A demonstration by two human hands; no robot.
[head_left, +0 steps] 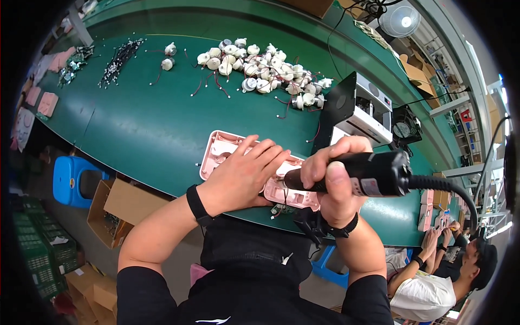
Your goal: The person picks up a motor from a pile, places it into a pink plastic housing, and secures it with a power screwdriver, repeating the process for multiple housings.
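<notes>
My left hand [238, 176] lies with fingers stretched out across a pink plastic housing [221, 143] with a pale rim, at the table's near edge. A smaller pink plastic part [298, 199] sits beside its right end, near my left fingertips and thumb. My right hand [341, 184] is wrapped round a black electric screwdriver [376, 170], tilted with its tip end toward the pink parts; the tip itself is hard to make out. A bit of green circuit board with wires [280, 208] shows below the smaller part.
Many white motors with wires [271, 67] are piled at the back of the green table [146, 119]. A black-and-white machine [360, 108] stands at right. Dark cables [122, 59] lie far left. A blue stool [73, 181] and cardboard box [127, 203] stand below. Another person [433, 287] works at right.
</notes>
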